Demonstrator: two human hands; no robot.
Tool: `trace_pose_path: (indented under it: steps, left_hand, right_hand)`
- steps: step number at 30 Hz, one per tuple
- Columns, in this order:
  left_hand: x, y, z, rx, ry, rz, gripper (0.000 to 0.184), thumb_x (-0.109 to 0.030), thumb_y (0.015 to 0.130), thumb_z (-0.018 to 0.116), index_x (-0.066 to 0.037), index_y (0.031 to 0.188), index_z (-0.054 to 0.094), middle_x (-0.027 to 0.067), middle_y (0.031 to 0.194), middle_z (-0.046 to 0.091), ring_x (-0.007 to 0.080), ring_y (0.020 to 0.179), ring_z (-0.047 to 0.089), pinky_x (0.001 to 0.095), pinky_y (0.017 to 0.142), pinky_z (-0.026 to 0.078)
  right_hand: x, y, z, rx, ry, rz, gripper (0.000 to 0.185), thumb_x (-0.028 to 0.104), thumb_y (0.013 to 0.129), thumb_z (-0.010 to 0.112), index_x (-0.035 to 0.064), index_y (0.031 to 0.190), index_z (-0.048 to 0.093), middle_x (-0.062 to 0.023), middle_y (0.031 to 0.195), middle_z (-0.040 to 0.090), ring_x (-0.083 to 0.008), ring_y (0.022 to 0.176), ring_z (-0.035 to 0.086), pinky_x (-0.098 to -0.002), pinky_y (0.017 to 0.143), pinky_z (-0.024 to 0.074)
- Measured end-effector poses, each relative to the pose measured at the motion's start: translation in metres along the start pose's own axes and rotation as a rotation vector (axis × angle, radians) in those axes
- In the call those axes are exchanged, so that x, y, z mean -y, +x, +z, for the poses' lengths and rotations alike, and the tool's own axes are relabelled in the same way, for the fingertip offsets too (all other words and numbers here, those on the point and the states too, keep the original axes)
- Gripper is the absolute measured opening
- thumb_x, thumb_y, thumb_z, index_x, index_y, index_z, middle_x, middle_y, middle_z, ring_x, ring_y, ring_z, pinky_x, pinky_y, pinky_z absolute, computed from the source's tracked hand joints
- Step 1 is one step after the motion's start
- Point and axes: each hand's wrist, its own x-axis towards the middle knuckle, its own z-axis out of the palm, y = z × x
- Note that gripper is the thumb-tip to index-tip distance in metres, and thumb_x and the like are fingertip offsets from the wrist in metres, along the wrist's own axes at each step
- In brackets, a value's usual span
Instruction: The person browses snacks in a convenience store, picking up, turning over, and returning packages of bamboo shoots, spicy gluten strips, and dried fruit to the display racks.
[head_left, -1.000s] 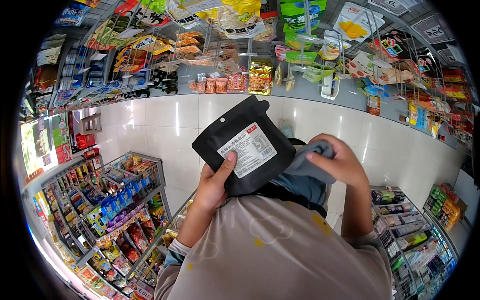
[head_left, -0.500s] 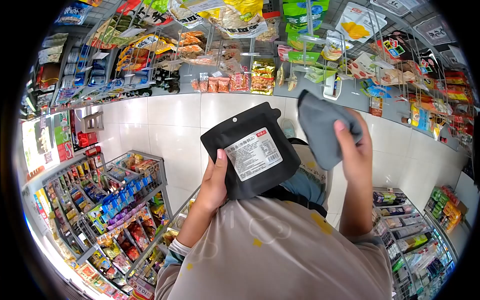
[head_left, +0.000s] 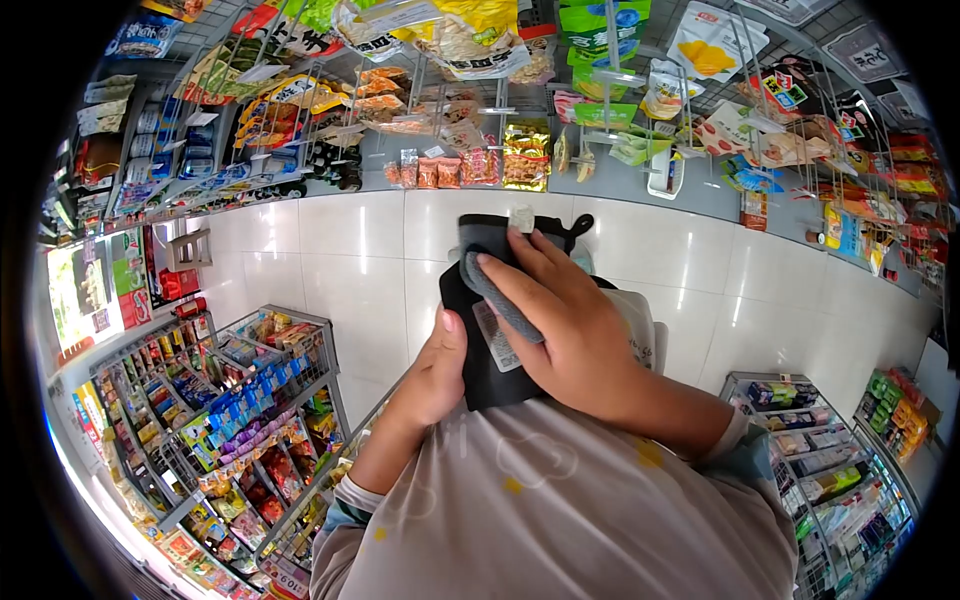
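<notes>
A black pouch [head_left: 487,388] with a white printed label [head_left: 503,345] is in front of my body, held at its left edge by my left hand [head_left: 436,372], thumb on the front. My right hand [head_left: 570,335] presses a folded grey cloth [head_left: 510,308] onto the upper front of the pouch. Its fingers lie over the cloth, which hides much of the label. A small pale tag shows at the top edge, by the right fingertips.
Shelves with hanging snack bags [head_left: 450,40] curve across the top. Small packets [head_left: 438,172] line the shelf's front edge. A wire rack of snacks [head_left: 240,420] stands at lower left, another rack [head_left: 820,450] at lower right. Light floor tiles [head_left: 350,230] lie between.
My right hand has moved left with the cloth, from beside the pouch onto its front. The pouch has turned and is now mostly covered. My left hand still holds its left side.
</notes>
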Motion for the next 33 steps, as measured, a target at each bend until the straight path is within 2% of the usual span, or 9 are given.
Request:
trace_pose_path:
  steps: [2, 7, 12, 15, 20, 22, 23, 27, 33]
  left_hand:
    - [0.004, 0.001, 0.004, -0.051, 0.185, 0.042, 0.083, -0.062, 0.101, 0.011, 0.001, 0.155, 0.017, 0.0164, 0.156, 0.032, 0.0260, 0.144, 0.033, 0.0370, 0.117, 0.029]
    - [-0.008, -0.002, 0.006, -0.103, 0.111, -0.095, 0.121, -0.089, 0.075, -0.011, -0.002, 0.157, 0.011, 0.0138, 0.162, 0.022, 0.0272, 0.150, 0.018, 0.0391, 0.122, 0.014]
    - [-0.006, -0.004, 0.003, -0.102, -0.015, -0.130, 0.123, -0.094, 0.073, -0.002, -0.006, 0.157, 0.015, 0.0124, 0.161, 0.023, 0.0268, 0.148, 0.022, 0.0392, 0.121, 0.017]
    - [-0.004, 0.002, 0.000, -0.178, -0.093, -0.038, 0.115, -0.091, 0.080, 0.006, -0.005, 0.152, 0.029, 0.0127, 0.152, 0.039, 0.0266, 0.140, 0.038, 0.0391, 0.118, 0.027]
    - [-0.012, 0.006, 0.000, -0.123, -0.352, -0.117, 0.108, -0.084, 0.086, 0.001, -0.002, 0.152, 0.030, 0.0144, 0.144, 0.049, 0.0265, 0.133, 0.047, 0.0381, 0.114, 0.036]
    - [-0.021, 0.006, 0.004, -0.084, -0.216, -0.146, 0.092, -0.073, 0.096, 0.008, -0.002, 0.149, 0.033, 0.0133, 0.140, 0.051, 0.0244, 0.128, 0.051, 0.0366, 0.110, 0.040]
    - [-0.021, 0.007, 0.007, -0.112, -0.193, -0.128, 0.075, -0.062, 0.103, 0.020, -0.003, 0.143, 0.042, 0.0142, 0.129, 0.059, 0.0230, 0.113, 0.062, 0.0339, 0.095, 0.052]
    - [-0.017, 0.017, 0.009, -0.139, -0.176, -0.154, 0.055, -0.041, 0.108, 0.032, 0.004, 0.135, 0.047, 0.0156, 0.122, 0.063, 0.0219, 0.106, 0.066, 0.0312, 0.090, 0.055]
    - [-0.005, 0.019, -0.004, -0.137, -0.376, -0.237, 0.052, -0.038, 0.107, 0.035, 0.003, 0.136, 0.048, 0.0177, 0.128, 0.061, 0.0260, 0.114, 0.063, 0.0384, 0.099, 0.051]
  right_hand:
    - [0.005, 0.005, 0.002, 0.007, -0.007, -0.016, 0.062, 0.014, 0.078, 0.073, 0.0106, 0.137, 0.054, -0.0276, 0.135, 0.053, -0.0491, 0.121, 0.052, -0.0515, 0.101, 0.0450]
    - [0.013, 0.011, 0.007, 0.036, -0.027, -0.135, 0.061, 0.013, 0.075, 0.074, 0.0086, 0.134, 0.056, -0.0235, 0.137, 0.053, -0.0454, 0.124, 0.051, -0.0502, 0.104, 0.0428]
    - [0.003, 0.001, 0.012, 0.142, 0.045, -0.219, 0.064, 0.013, 0.070, 0.076, 0.0089, 0.131, 0.056, -0.0166, 0.140, 0.051, -0.0426, 0.130, 0.046, -0.0518, 0.109, 0.0367]
    - [0.002, 0.000, 0.005, 0.203, 0.113, -0.190, 0.045, 0.011, 0.076, 0.074, 0.0108, 0.120, 0.063, -0.0083, 0.135, 0.059, -0.0363, 0.129, 0.051, -0.0513, 0.108, 0.0389]
    - [-0.011, -0.010, -0.001, 0.336, 0.220, -0.210, 0.039, 0.010, 0.073, 0.073, 0.0134, 0.111, 0.066, -0.0028, 0.126, 0.065, -0.0294, 0.131, 0.051, -0.0515, 0.110, 0.0365]
    - [-0.014, -0.012, -0.005, 0.396, 0.231, -0.234, 0.038, 0.009, 0.070, 0.074, 0.0140, 0.108, 0.067, -0.0008, 0.124, 0.066, -0.0270, 0.130, 0.052, -0.0510, 0.110, 0.0364]
    - [-0.014, -0.011, -0.009, 0.432, 0.278, -0.278, 0.040, 0.008, 0.067, 0.073, 0.0148, 0.105, 0.068, 0.0011, 0.123, 0.067, -0.0259, 0.129, 0.052, -0.0503, 0.110, 0.0367]
    - [-0.016, -0.014, -0.013, 0.502, 0.350, -0.368, 0.051, 0.007, 0.058, 0.073, 0.0190, 0.108, 0.071, 0.0062, 0.121, 0.067, -0.0233, 0.123, 0.054, -0.0486, 0.111, 0.0368]
    - [-0.011, -0.025, -0.027, 0.498, 0.220, -0.383, 0.053, 0.008, 0.061, 0.073, 0.0200, 0.113, 0.071, 0.0060, 0.121, 0.066, -0.0228, 0.121, 0.055, -0.0469, 0.107, 0.0393]
